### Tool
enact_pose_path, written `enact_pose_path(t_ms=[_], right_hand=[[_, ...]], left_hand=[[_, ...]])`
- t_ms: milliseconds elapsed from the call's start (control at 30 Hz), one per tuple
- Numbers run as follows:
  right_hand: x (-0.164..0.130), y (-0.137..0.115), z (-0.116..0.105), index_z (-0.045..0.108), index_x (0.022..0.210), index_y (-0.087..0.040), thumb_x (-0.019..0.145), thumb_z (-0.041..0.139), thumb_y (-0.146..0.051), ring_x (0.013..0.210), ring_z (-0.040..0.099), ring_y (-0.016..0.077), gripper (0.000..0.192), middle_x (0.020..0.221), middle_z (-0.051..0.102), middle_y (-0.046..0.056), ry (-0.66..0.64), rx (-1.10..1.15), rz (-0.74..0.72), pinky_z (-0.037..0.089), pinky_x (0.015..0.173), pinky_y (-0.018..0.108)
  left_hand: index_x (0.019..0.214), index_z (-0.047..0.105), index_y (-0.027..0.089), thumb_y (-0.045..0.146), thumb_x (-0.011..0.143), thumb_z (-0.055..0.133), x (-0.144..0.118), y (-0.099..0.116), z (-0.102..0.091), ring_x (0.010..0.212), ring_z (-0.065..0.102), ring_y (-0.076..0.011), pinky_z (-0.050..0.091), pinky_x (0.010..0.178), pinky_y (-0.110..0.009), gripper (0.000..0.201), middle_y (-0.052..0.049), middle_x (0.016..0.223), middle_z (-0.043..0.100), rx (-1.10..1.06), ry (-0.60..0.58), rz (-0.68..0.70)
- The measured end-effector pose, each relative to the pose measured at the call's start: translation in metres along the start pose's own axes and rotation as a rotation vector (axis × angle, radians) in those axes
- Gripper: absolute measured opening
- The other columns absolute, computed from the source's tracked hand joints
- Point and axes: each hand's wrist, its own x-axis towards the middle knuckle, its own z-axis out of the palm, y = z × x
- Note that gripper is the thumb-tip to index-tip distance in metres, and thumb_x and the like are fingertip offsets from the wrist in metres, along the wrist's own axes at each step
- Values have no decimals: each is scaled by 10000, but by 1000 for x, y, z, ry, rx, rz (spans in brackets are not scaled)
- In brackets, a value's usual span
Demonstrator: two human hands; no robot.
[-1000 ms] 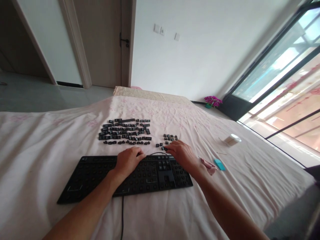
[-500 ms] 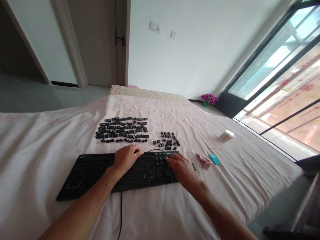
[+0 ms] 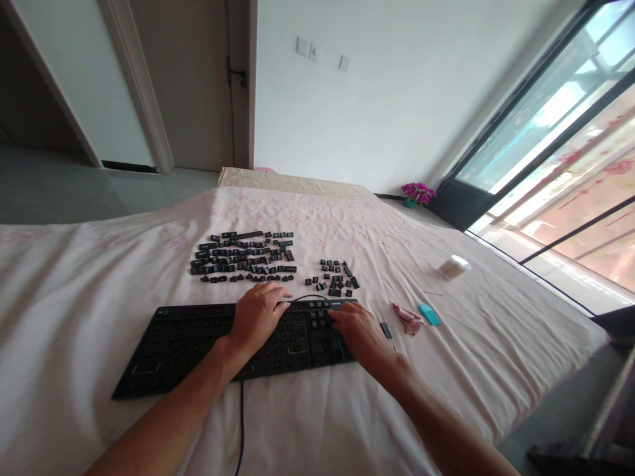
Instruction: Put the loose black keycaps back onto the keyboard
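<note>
From my remote seat, the black keyboard [image 3: 198, 340] lies on the pink bedsheet [image 3: 74, 297], nearly all sockets bare; I judge refitting barely begun. Loose keycaps [image 3: 243, 258] lie beyond it. My left hand [image 3: 258, 316] rests fingers together on its top edge; my right hand [image 3: 360, 330] presses curled fingertips onto the right-hand block; whether they pinch a cap I cannot tell

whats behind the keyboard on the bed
Beyond the keyboard lie two groups of loose black keycaps: a large one and a small one. The left hand and right hand cover part of its top edge.
</note>
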Motion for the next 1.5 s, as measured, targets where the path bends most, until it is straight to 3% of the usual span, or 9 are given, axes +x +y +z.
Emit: enact_pose_path(t_ms=[167,300,767,1133,1500], right_hand=[[1,2,1,695,913,-228,868,572,-146,847,579,184,155,814,631,24,1,25,-2,408,718,265],[1,2,-1,690,878,-219,872,564,-151,803,574,171,143,797,629,19,14,53,-14,405,706,261],[-8,9,4,711,982,-244,879,568,-209,856,605,175,180,880,684,19,105,206,40,443,772,274],[-15,7,7,675,1109,-279,908,549,-211,878,601,157,247,918,663,10,168,237,8,450,771,257],[-18,5,7,703,946,-259,954,466,-233,797,591,138,238,855,635,10,122,148,-34,410,652,238]], left_hand=[[1119,655,274,194,903,525,-10,26,14,1015,564,-173,467,901,-309,265,-16,1064,656,-66,-86,320],[1271,554,262,160,909,501,-15,39,25,1096,533,-193,458,967,-360,380,-37,1163,617,-4,-106,415],[1250,567,262,141,900,512,-21,37,37,1163,494,-196,447,1007,-382,374,-58,1224,569,106,-69,414],[1231,584,265,157,908,506,-21,41,35,1145,510,-193,458,994,-377,349,-55,1203,580,162,-65,421],[1237,578,239,150,902,509,-22,41,35,1159,504,-205,448,999,-380,353,-70,1224,581,175,-83,430]])
